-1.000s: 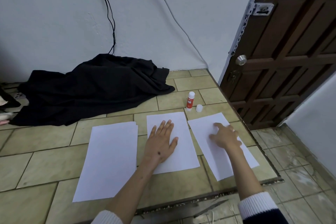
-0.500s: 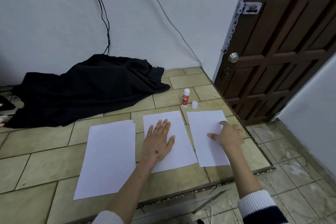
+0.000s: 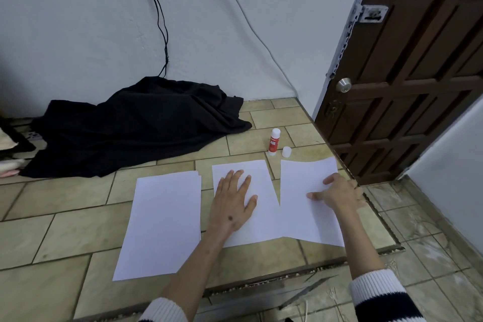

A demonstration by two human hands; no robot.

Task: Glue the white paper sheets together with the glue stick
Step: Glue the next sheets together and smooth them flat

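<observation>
Since half a second ago our right hand (image 3: 339, 195) has slid the right sheet (image 3: 308, 198) leftward onto the middle sheet (image 3: 261, 227) | right fingers pinching its edge | left hand (image 3: 231, 204) flat, open on middle sheet | uncapped glue stick (image 3: 274, 141) upright beyond.

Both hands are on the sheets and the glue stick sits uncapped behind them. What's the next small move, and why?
Probably slide the right sheet further left with the right hand until its long edge lies squarely over the middle sheet, which the left hand pins flat. They overlap only near the front; toward the glue stick a wedge-shaped gap remains.
</observation>
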